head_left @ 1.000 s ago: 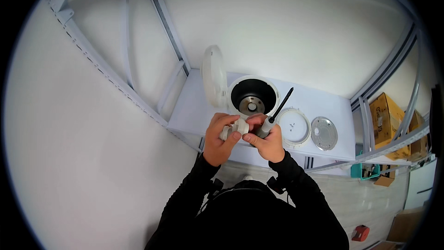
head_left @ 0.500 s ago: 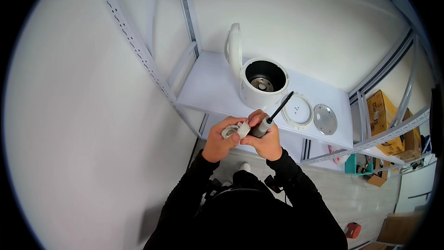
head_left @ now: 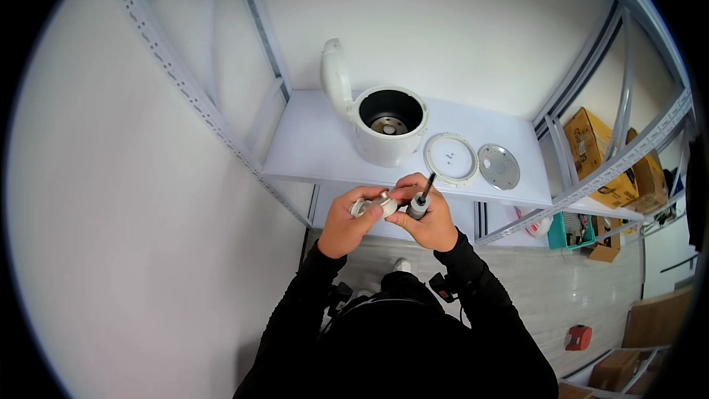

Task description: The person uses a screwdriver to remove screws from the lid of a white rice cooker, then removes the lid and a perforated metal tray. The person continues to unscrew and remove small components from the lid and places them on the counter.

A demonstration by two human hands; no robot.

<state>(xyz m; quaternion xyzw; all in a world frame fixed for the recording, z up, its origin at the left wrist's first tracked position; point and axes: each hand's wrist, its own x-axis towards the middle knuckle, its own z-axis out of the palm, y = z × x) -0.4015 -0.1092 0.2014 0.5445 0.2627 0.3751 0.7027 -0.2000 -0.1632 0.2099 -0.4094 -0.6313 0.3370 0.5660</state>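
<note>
Left hand [head_left: 346, 222] gripped a small round part [head_left: 373, 205]; right hand [head_left: 426, 220], at 3 o'clock, held a screwdriver [head_left: 421, 201]. Step judged: unscrewing; next needs steady tip alignment.

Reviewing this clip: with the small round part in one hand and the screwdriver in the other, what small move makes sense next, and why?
Probably seat the screwdriver tip on the small round part. The left hand holds the part and the right hand grips the tool beside it, but its shaft points up and away.
</note>
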